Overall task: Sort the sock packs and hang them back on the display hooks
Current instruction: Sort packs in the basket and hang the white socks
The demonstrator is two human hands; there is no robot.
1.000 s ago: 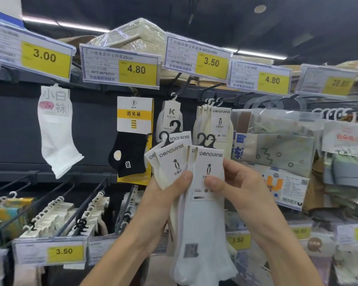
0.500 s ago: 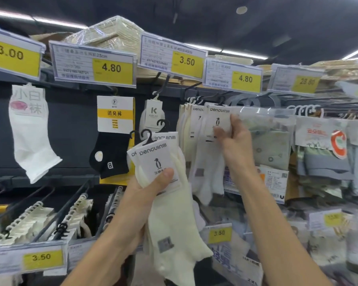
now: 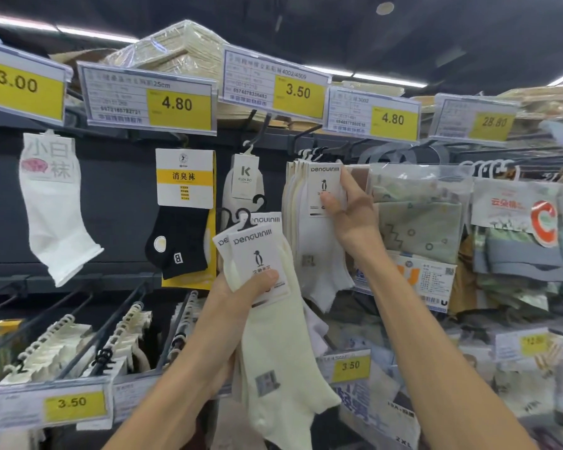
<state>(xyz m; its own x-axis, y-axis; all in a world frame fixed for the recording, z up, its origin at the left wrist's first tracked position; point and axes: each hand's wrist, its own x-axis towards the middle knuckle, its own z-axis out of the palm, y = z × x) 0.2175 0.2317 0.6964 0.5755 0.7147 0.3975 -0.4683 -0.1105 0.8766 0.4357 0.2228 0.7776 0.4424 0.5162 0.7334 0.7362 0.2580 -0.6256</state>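
My left hand grips a small bunch of cream sock packs with penguin cards and black hangers, held in front of the rack at centre. My right hand pinches the card of a white penguin sock pack, thumb on its front. That pack is the front one of several hanging on the display hook under the 3.50 price tag.
A single white sock hangs at left, a black sock pack and a lone K-brand pack beside it. Bagged packs crowd the hooks to the right. Lower hooks with white hangers jut forward at bottom left.
My right hand took a white pack away from the bunch and carried it up to the hook row, where it now hangs at the front. My left hand keeps the cream packs.
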